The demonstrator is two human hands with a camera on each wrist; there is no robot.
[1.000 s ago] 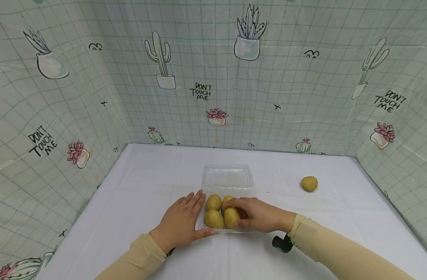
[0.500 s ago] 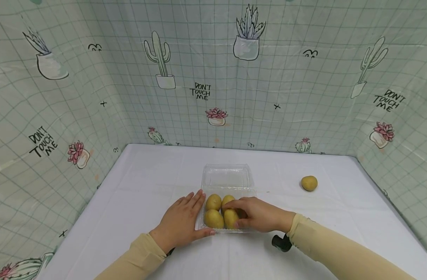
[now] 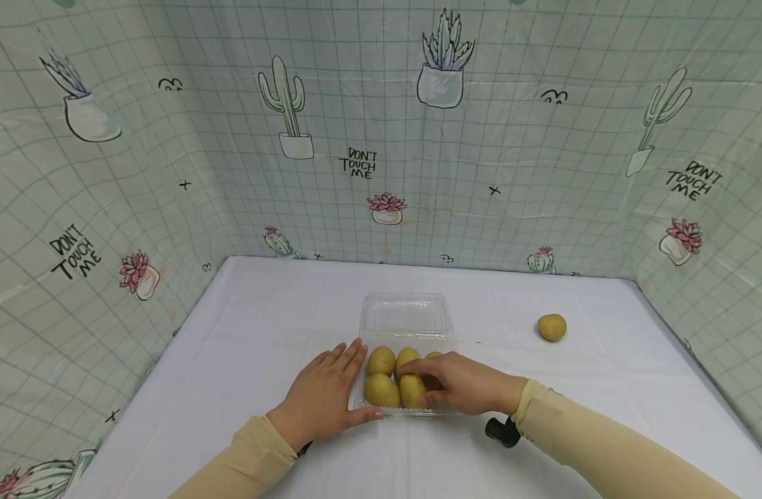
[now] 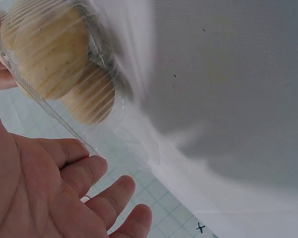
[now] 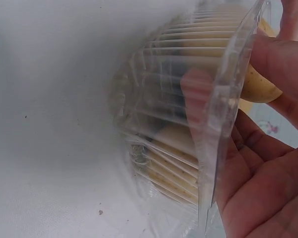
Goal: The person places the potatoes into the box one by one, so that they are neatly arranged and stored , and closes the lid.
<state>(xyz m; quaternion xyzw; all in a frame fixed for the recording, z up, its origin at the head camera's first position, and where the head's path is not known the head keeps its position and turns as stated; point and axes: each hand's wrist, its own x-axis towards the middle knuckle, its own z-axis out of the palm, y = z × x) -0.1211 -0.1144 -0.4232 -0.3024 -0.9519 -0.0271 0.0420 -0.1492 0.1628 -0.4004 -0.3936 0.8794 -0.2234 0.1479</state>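
Several yellow potatoes, among them a front-left one [image 3: 382, 391], sit in the base of a clear plastic clamshell container [image 3: 405, 313], whose lid lies open toward the back. My left hand [image 3: 327, 394] rests along the container's left side, fingers extended and thumb at its front edge. Over the right half, my right hand [image 3: 464, 383] grips the front-middle potato [image 3: 412, 391] between thumb and fingers. Behind those fingers, a back-right potato [image 3: 434, 355] partly shows. Through the ribbed wall in the right wrist view, a finger [image 5: 196, 94] reaches inside, above another potato [image 5: 171, 163].
A loose potato [image 3: 552, 327] lies on the white tablecloth [image 3: 281, 298] to the back right. Beneath the right wrist hangs a black device [image 3: 503, 432]. Patterned curtains [image 3: 331, 104] enclose the table at the back and both sides.
A potato at the container's back right has come into view behind the right hand's fingers. Both hands have stayed almost in place.
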